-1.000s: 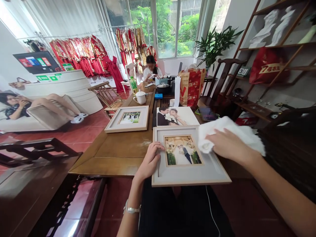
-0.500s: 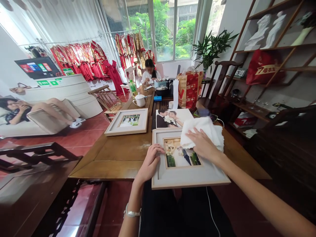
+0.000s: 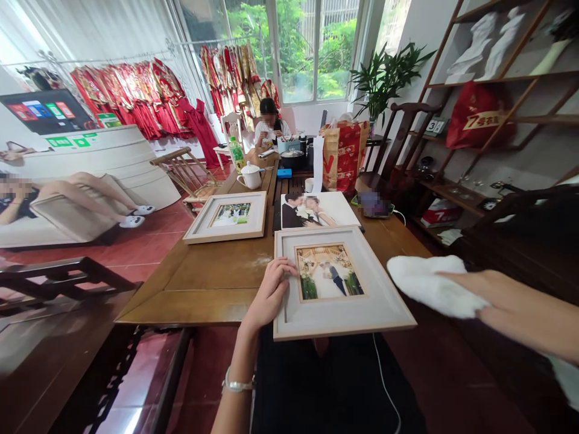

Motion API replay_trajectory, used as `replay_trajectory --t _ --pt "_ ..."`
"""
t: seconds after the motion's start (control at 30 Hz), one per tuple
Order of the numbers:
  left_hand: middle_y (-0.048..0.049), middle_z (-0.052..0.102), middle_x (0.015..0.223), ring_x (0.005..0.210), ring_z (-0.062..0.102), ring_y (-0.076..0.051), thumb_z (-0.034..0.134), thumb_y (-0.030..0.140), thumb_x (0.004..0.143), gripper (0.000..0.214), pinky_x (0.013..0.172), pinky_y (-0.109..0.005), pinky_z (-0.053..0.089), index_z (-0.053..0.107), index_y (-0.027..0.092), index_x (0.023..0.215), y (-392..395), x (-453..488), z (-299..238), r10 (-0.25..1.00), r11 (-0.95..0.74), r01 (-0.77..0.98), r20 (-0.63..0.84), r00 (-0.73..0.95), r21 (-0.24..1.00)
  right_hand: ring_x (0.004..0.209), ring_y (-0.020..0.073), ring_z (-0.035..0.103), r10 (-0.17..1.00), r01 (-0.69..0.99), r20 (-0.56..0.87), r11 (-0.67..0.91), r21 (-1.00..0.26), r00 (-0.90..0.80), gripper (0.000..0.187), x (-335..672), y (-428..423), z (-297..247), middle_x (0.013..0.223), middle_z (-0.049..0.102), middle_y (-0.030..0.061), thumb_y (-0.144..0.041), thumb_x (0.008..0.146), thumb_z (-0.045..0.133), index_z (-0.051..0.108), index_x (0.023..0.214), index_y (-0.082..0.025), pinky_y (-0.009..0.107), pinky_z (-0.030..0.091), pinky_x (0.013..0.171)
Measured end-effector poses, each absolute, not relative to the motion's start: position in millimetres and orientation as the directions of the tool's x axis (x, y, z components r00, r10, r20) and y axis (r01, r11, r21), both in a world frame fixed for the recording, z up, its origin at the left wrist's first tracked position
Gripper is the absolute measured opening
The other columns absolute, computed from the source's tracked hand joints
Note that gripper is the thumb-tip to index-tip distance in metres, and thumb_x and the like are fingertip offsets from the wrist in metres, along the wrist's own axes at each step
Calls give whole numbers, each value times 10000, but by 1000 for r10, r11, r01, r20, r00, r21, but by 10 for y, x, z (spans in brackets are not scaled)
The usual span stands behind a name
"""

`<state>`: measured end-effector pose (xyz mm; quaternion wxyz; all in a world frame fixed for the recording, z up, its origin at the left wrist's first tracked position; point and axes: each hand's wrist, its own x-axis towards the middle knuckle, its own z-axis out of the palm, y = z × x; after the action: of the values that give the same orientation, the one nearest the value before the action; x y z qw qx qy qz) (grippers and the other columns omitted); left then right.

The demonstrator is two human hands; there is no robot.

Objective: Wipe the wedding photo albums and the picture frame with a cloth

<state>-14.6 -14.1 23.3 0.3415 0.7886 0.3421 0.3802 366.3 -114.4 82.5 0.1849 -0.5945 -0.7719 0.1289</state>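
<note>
— Long wooden table (image 3: 217,283) down the middle of a bright room, then. What lies at its near end?

— A picture frame (image 3: 337,283) of pale wood with a wedding photo in a wide mat. It lies face up, and its near edge juts out past the table edge towards the person.

— And the hands?

— The left hand (image 3: 269,295) grips the frame's left rail at nine o'clock, fingers curled over the top of the rail. A wristwatch (image 3: 237,386) sits on that wrist. The right hand (image 3: 511,307) is out at three o'clock, well clear of the frame, and holds a bunched white cloth (image 3: 429,283) that pokes out ahead of the fingers, off the glass.

— What else is around the frame?

— A second framed photo (image 3: 228,216) at ten o'clock, apart from it. An unframed wedding print (image 3: 316,210) lies at twelve o'clock, just beyond the top rail. A phone (image 3: 375,205) lies at one o'clock beside the print. Farther up are a white teapot (image 3: 250,175) and a red shopping bag (image 3: 344,154).

— Anyone else?

— A seated person (image 3: 270,123) at the far end, in front of a rack of red garments (image 3: 136,99).
</note>
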Motion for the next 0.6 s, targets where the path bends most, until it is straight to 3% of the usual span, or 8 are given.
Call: replay_trajectory --t 0.17,0.27,0.33,0.43,0.53,0.6 --pt "-75 533 1126 1225 363 -215 354 89 836 247 1099 -441 232 554 209 918 -161 -141 262 806 -522 288 355 474 803 1194 265 513 948 922 152 308 -235 -279 631 3241 -432 775 1286 573 107 -8 640 374 562 1232 -122 375 396 1018" --pt "-74 527 1138 1225 368 -215 345 87 839 256 1099 -444 229 555 210 918 -167 -142 264 807 -519 299 345 479 800 1286 289 399 953 954 214 252 -162 -216 691 2981 -211 573 1352 493 171 14 612 373 484 1291 -48 465 322 1057" --pt "-76 525 1132 1228 363 -213 344 87 841 253 1100 -447 226 550 209 923 -162 -144 256 805 -525 300 350 480 796 1327 300 325 944 956 227 271 -117 -239 734 2864 -201 468 1382 462 158 24 583 379 471 1305 -70 537 268 1067" --pt "-78 527 1121 1229 358 -213 348 88 842 247 1100 -451 225 545 209 929 -148 -144 238 797 -540 296 365 481 788 1355 271 267 902 913 193 403 -65 -385 797 2753 -428 449 1387 466 118 37 517 379 497 1292 -106 556 187 1097" --pt "-75 532 1122 1230 357 -217 346 90 843 252 1097 -456 231 551 212 922 -141 -140 228 798 -538 299 362 482 788 1352 233 277 836 818 90 549 -174 -542 862 2737 -875 564 1402 454 48 30 486 376 493 1314 -181 514 194 1116" --pt "-73 536 1125 1234 356 -219 345 91 843 256 1098 -459 229 557 214 919 -143 -136 228 803 -531 303 355 479 792 1332 224 319 810 766 50 571 -294 -584 838 2811 -1170 660 1419 427 -9 24 559 381 465 1341 -266 461 294 1094"
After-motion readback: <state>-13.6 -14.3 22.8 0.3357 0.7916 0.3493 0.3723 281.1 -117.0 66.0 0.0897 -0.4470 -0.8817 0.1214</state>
